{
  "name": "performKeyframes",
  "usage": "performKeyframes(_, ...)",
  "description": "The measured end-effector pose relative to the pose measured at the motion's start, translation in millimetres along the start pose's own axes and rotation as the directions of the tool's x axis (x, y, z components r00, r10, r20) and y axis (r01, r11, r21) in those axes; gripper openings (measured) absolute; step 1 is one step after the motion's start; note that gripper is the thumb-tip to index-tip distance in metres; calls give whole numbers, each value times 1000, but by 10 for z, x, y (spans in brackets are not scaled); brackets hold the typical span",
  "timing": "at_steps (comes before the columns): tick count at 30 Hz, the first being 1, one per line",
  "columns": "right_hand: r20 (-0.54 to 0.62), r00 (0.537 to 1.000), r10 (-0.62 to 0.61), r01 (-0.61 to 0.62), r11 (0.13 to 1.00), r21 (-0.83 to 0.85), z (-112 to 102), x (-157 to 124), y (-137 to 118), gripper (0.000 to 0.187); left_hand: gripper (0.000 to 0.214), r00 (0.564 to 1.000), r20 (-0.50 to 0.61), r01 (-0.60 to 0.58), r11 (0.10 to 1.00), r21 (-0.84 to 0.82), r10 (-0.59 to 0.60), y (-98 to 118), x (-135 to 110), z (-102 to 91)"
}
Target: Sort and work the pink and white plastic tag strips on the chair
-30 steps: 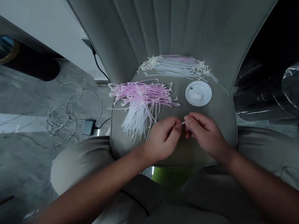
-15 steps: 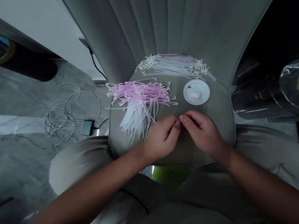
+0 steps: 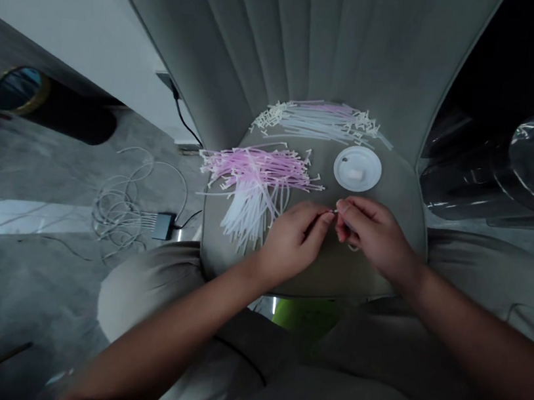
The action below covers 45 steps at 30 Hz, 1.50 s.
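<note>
My left hand (image 3: 294, 237) and my right hand (image 3: 376, 232) meet above the front of the grey seat, thumbs and fingers pinched together. A tiny pale bit shows between their fingertips; most of what they hold is hidden. Below my right fingers peeks a small whitish curved piece. To the left of the hands lies a heap of thin pink tubes (image 3: 272, 166) with white end pieces. Plain white tubes (image 3: 245, 213) stick out from under it, close to my left hand. Just beyond my right hand is a round white dish (image 3: 372, 175) holding a small white block (image 3: 356, 174).
A row of pale tubes (image 3: 319, 126) with white end fittings lies along the chair back (image 3: 320, 35). On the floor at left are a small dark box (image 3: 162, 226) and coiled thin cables (image 3: 114, 205). Dark shiny cylinders (image 3: 488, 178) stand at right.
My fingertips have drawn slightly apart, and a whitish curved piece now shows under my right fingers. The whole view has shifted a little; the heaps and dish lie as before.
</note>
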State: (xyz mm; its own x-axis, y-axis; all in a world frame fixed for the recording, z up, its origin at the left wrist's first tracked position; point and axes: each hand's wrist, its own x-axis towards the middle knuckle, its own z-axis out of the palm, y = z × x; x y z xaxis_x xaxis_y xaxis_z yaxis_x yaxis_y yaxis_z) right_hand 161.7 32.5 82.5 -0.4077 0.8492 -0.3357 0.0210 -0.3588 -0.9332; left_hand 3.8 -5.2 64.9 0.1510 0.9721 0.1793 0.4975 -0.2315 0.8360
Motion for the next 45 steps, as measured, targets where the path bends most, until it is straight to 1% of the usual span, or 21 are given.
performKeyframes(2, -67, 998, 19, -17, 999, 29, 2, 5, 3, 32, 23, 999, 34, -4, 1000, 20, 3, 7, 17, -19)
performKeyframes(4, -107, 994, -6, 5, 1000, -17, 1, 9, 7, 31, 23, 998, 62, 2, 998, 55, -6, 12, 26, -36)
performKeyframes(8, -128, 989, -77, 57, 986, -158, 7, 11, 28, 32, 26, 987, 158, 4, 983, 184, -33, 21, 28, -51)
performKeyframes(10, -150, 985, -84, 57, 983, -176, 15, 10, 45, 30, 28, 974, 224, -17, 971, 240, -38, 26, 21, -49)
performKeyframes(13, -160, 981, -106, 70, 973, -218, 24, 4, 76, 28, 27, 952, 303, -45, 965, 259, -37, 25, 4, -31)
performKeyframes(16, -110, 985, -131, 86, 937, -340, 20, -5, 117, 31, 25, 950, 307, -14, 970, 243, -63, 11, -10, 0)
performKeyframes(18, -91, 985, -149, 101, 911, -399, 13, -8, 149, 32, 22, 956, 276, 41, 978, 204, -98, 4, -9, 16)
performKeyframes(20, -99, 981, -167, 112, 904, -412, 9, -8, 173, 33, 18, 965, 224, 103, 984, 145, -134, 5, 1, 22)
performKeyframes(23, -103, 979, -175, 120, 908, -401, 4, -3, 162, 33, 16, 974, 152, 156, 983, 94, -169, 25, 23, 8)
performKeyframes(25, -71, 984, -160, 124, 923, -365, -3, 2, 119, 32, 18, 976, 127, 167, 981, 94, -178, 44, 35, -11)
performKeyframes(27, -20, 993, -115, 105, 957, -269, -17, 7, 62, 30, 20, 978, 114, 165, 983, 85, -174, 57, 46, -35)
performKeyframes(29, 23, 999, -48, 51, 988, -147, -37, 12, 11, 30, 15, 979, 106, 173, 985, 21, -174, 59, 55, -62)
performKeyframes(30, 35, 999, -15, 18, 995, -99, -47, 13, -6, 30, 20, 977, 105, 186, 982, -22, -183, 54, 59, -77)
performKeyframes(33, 57, 997, 58, -57, 998, -14, -71, 16, -20, 31, 51, 968, 141, 227, 966, -125, -209, 25, 69, -123)
performKeyframes(36, 127, 987, 101, -106, 993, 41, -74, 20, -4, 32, 62, 960, 225, 214, 955, -204, -167, -6, 62, -158)
performKeyframes(39, 226, 966, 123, -143, 987, 72, -58, 22, 5, 32, 68, 948, 297, 209, 932, -296, -119, -17, 46, -170)
performKeyframes(41, 254, 958, 131, -157, 984, 83, -44, 20, 3, 32, 69, 939, 330, 216, 919, -331, -102, -18, 40, -166)
performKeyframes(43, 233, 964, 131, -156, 983, 95, -33, 18, 0, 32, 69, 936, 336, 220, 920, -324, -106, -19, 41, -158)
performKeyframes(45, 176, 977, 123, -142, 985, 99, -31, 14, -4, 32, 57, 942, 306, 221, 942, -251, -139, -21, 48, -154)
